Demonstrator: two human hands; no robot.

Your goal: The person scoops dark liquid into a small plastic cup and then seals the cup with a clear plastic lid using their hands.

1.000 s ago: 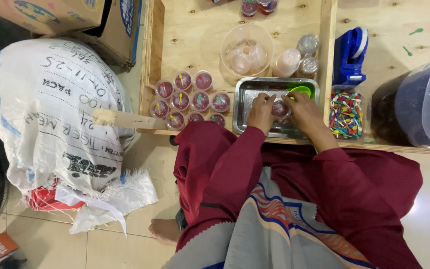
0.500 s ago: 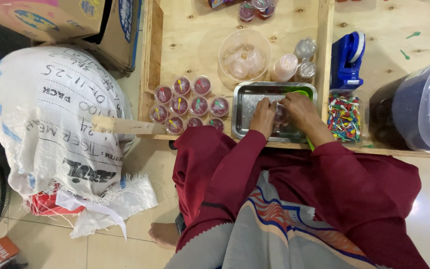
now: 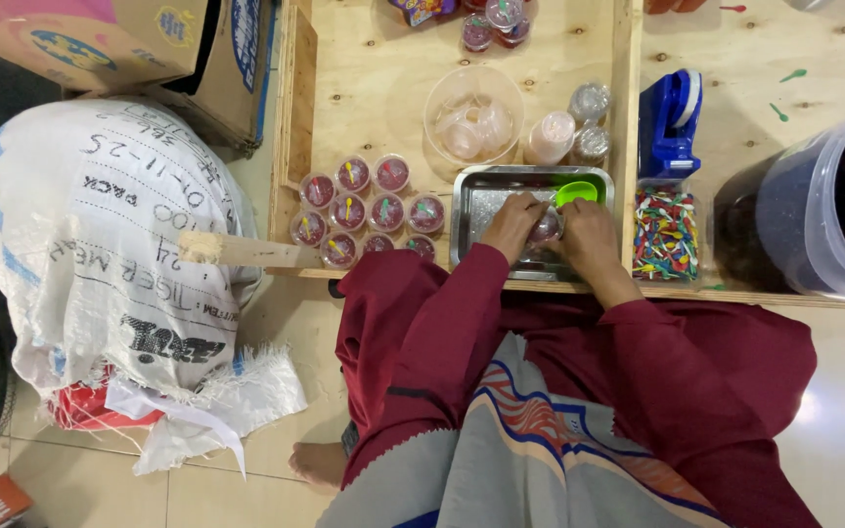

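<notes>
My left hand (image 3: 512, 225) and right hand (image 3: 584, 230) have stayed over the rectangular steel tray (image 3: 481, 186), frame centre | fingers closed on small clear plastic cup of dark red filling (image 3: 546, 229) | green scoop (image 3: 576, 192) now uncovered beside them.

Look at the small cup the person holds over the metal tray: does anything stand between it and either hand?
Nothing visible does. The left hand and right hand both touch the small cup directly, above the metal tray. The green scoop lies just beyond, not between them.
</notes>
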